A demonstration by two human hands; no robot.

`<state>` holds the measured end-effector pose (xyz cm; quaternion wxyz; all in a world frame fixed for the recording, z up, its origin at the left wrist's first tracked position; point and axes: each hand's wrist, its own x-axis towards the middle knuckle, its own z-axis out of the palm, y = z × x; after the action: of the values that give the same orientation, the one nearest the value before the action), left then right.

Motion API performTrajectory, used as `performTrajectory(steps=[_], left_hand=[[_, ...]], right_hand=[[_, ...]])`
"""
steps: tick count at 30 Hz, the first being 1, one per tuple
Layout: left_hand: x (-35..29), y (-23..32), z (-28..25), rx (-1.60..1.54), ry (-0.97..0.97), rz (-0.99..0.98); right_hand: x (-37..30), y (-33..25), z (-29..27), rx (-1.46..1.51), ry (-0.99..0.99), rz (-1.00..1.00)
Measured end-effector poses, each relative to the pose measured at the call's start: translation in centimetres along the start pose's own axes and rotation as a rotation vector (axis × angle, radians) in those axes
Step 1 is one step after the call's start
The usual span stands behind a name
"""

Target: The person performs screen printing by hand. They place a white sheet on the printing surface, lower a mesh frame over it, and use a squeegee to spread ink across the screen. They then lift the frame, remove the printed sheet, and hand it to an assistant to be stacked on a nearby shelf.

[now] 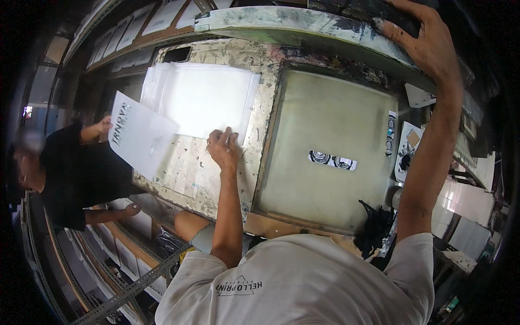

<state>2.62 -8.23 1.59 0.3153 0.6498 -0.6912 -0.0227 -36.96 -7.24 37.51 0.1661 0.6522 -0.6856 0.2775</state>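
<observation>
Our left hand (223,149) rests bent fingers at the near right corner of white sheets (208,100) on the bench (197,176); whether they pinch, we cannot tell. Our right hand (425,35) grips a paint-stained frame (303,23). We seem to be aligning a sheet; the next move calls for keeping it flat.

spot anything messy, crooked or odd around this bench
A crumpled black bundle sits in a messy heap at the near right corner of the greenish panel. The pale board is speckled with dark stains, and the white sheets on it are fanned unevenly along their left edge, so the stack looks untidy.
</observation>
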Motion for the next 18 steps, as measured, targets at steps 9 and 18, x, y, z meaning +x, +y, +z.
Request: performTrajectory(steps=[9, 18], left_hand=[[4.4, 0.8, -1.3, -0.385, 0.215, -0.118], [-0.4, 10.3, -1.9, -0.077, -0.502, 0.371]], right_hand=[[0.1, 0.3, 0.6, -0.014, 0.022, 0.011], [1.2, 0.4, -0.4, 0.130, -0.113, -0.028]])
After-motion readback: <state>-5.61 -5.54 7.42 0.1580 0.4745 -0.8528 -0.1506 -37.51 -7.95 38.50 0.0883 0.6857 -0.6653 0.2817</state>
